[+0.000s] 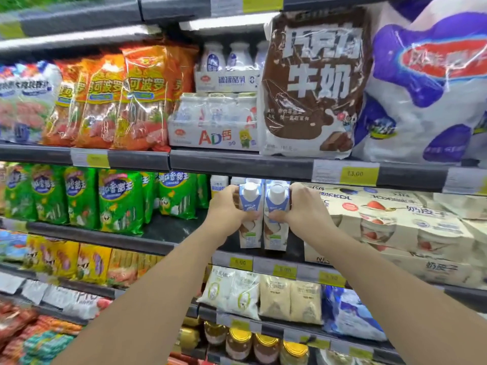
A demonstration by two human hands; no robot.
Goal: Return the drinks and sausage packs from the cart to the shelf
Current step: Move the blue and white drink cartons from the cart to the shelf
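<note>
Two blue-and-white drink cartons with white caps stand side by side on the dark middle shelf [168, 233]. My left hand [226, 206] grips the left carton [250, 222] from its left side. My right hand [303, 206] grips the right carton [275, 227] from its right side. The two cartons touch each other, and their bases rest at the shelf's front edge. More cartons of the same kind stand behind them, mostly hidden. Green sausage packs [118, 201] hang to the left on the same shelf. No cart is in view.
Orange sausage packs [126, 101], a white multipack of AD bottles [213, 122] and a brown chocolate milk bag [313, 85] fill the shelf above. Beige yoghurt cases [395, 227] sit right of the cartons. Yellow price tags [355, 175] line the shelf edges. Jars [266, 346] stand lower down.
</note>
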